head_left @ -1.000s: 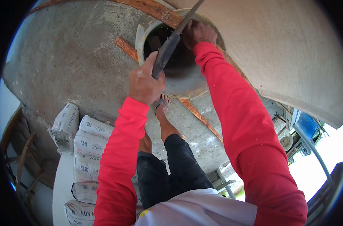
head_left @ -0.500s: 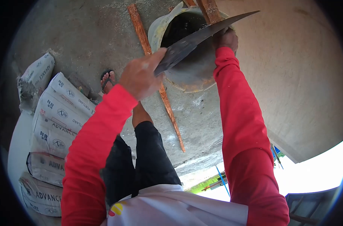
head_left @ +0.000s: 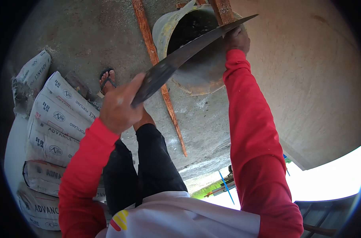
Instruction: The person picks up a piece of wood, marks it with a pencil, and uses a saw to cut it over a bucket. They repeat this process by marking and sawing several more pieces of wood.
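Note:
My left hand (head_left: 122, 105) is closed around the handle end of a handsaw (head_left: 176, 61); the handle itself is hidden by my fingers. The dark, wide blade slants up to the right, its narrow end crossing a reddish-brown wooden board (head_left: 223, 12) at the top. Just right of the blade, my right hand (head_left: 238, 39) is closed on the board's near end, partly covered by the saw. Below the blade and board is a large round, pale, stained container (head_left: 159, 35) with a dark inside.
A long, thin wooden strip (head_left: 148, 39) lies on the concrete floor (head_left: 81, 31) left of the container. Stacked cement bags (head_left: 55, 123) stand at left, near a sandalled foot (head_left: 107, 80). A broad plywood sheet (head_left: 307, 79) fills the right side.
My left hand has drawn the saw back, down and to the left, so its tip sticks out less past the board. My right hand stays at the board.

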`<action>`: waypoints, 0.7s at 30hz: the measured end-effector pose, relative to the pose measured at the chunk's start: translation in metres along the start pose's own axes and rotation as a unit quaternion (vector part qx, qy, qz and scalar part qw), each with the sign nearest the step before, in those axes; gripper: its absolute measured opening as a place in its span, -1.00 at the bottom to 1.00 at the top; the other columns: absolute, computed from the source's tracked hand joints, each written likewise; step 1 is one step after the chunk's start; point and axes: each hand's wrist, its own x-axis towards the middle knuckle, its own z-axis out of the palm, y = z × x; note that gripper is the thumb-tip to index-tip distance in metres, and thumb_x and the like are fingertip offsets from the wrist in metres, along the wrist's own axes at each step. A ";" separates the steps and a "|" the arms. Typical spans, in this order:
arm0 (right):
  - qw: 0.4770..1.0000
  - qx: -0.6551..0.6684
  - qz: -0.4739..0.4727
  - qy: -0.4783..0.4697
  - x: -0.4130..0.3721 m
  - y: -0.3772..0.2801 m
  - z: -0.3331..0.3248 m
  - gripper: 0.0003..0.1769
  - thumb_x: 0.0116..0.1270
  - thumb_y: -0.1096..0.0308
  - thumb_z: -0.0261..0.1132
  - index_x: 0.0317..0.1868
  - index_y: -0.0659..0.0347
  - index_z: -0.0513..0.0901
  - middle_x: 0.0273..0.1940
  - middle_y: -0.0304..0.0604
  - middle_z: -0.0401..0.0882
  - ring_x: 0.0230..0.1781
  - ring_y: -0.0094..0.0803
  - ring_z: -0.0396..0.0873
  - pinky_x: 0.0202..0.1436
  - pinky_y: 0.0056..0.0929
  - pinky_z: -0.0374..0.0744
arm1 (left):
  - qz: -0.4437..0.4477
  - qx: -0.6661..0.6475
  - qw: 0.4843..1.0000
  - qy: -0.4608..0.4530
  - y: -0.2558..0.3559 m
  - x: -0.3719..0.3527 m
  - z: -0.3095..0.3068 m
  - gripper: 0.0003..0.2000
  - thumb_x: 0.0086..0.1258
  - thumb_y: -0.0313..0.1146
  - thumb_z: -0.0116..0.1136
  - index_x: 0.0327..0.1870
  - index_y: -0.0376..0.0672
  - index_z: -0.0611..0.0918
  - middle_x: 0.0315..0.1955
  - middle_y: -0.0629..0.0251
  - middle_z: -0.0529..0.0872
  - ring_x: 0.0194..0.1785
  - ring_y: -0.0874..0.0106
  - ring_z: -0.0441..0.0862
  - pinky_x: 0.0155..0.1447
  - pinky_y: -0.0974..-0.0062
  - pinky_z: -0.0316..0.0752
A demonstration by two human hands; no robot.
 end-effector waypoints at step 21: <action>0.998 -0.010 -0.001 -0.061 0.002 0.002 -0.003 -0.38 0.43 -0.06 -0.15 -0.21 0.22 0.75 -0.19 0.24 0.69 -0.09 0.20 0.64 0.09 0.06 0.53 | -0.084 0.059 0.992 -0.073 0.053 0.141 0.059 -0.59 0.18 -0.58 0.22 0.11 -0.30 0.60 -0.26 -0.06 0.74 -0.20 -0.07 0.69 -0.24 0.22 0.62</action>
